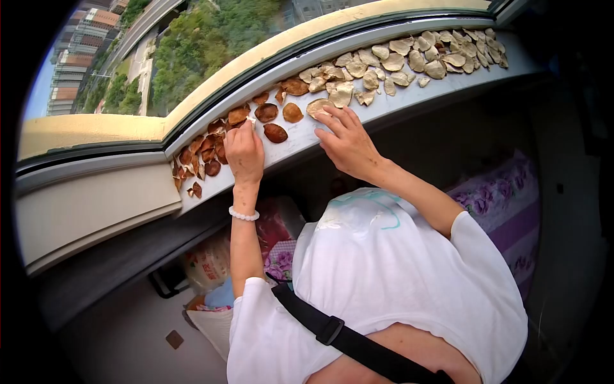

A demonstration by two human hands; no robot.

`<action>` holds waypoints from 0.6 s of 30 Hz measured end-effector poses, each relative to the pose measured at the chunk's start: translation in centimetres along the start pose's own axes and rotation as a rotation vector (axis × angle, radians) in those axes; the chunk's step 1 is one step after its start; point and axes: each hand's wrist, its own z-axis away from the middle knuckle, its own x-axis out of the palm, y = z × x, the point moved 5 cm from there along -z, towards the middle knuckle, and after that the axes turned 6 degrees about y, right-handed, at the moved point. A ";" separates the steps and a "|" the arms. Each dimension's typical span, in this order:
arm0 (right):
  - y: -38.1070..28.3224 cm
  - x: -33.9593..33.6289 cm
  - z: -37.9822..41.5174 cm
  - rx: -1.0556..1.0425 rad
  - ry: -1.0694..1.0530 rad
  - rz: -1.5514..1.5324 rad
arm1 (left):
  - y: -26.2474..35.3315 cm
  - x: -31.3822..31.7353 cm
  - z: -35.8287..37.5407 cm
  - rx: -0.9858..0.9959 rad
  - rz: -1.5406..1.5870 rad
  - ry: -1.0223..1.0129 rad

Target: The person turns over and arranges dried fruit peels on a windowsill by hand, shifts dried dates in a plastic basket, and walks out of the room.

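Along a white window sill [300, 131] lie several dried pieces. Brown-red curled pieces [208, 150] are on the left part, and pale beige slices [393, 62] spread over the right part. My left hand [244, 152], with a white bead bracelet at the wrist, has its fingers closed at the brown pieces; a small whitish bit shows at the fingertips, too small to name. My right hand [348, 144] has its fingers apart, with the fingertips at a pale slice [318, 107] near the middle of the sill. Between my hands lies a dark red-brown piece [275, 133].
Behind the sill runs the window frame [167, 142], with trees and buildings outside. Below at the left are bags [208, 262] and a blue item. A purple flowered cloth [505, 198] is at the right. The sill's front edge runs under my wrists.
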 end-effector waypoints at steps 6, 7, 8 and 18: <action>2.0 -2.3 1.5 0.032 0.045 0.061 | -0.6 -0.5 1.0 -0.390 0.262 0.227; 2.3 -1.8 1.6 0.019 0.023 0.096 | -0.5 -0.4 1.2 -0.389 0.256 0.230; 2.3 -1.3 1.5 0.010 0.000 0.122 | -1.3 0.0 2.0 -0.585 0.339 0.147; 3.9 1.3 -4.1 -0.121 0.054 0.227 | 3.0 -1.6 0.9 -0.341 -0.076 0.220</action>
